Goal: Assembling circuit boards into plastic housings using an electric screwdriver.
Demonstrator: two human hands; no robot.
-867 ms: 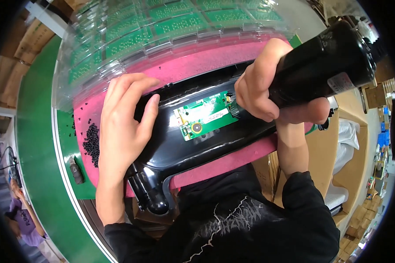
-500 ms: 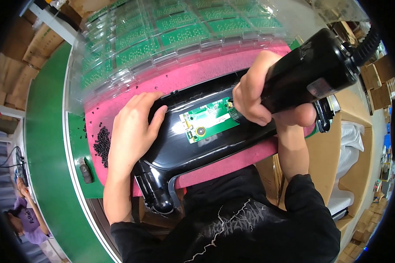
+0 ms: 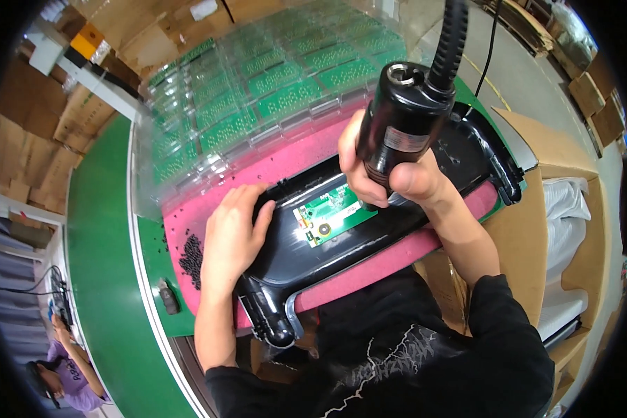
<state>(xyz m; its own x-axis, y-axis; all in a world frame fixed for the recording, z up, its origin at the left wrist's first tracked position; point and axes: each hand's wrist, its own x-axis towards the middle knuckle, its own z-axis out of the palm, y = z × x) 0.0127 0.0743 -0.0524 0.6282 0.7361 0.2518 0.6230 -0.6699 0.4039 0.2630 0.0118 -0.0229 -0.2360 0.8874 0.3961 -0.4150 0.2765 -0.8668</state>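
Observation:
My right hand [image 3: 416, 182] is wrapped round a black electric screwdriver [image 3: 403, 120], its thick ribbed cable rising from the top. The tool stands nearly upright, its lower end at the right part of a green circuit board [image 3: 341, 221]; my fingers and the nose hide the bit. The board lies in a long black glossy plastic housing [image 3: 296, 263] with a rounded leg at each end. At the housing's left end my left hand [image 3: 231, 233] grips the rim, thumb on the inner face and fingers along the outer corner.
A pink mat [image 3: 359, 284] lies under the housing. Small black screws [image 3: 191, 259] are heaped on its left. Clear trays [image 3: 275, 80] of green boards stand behind. A small dark object [image 3: 167, 297] rests on the green table [image 3: 99, 279]. An open cardboard box [image 3: 519, 240] is at right; another person [image 3: 73, 373] sits far left.
The screwdriver has swung from a slant towards the right to nearly upright, and my right hand has turned with it. My left hand keeps its place on the housing. The whole view has shifted.

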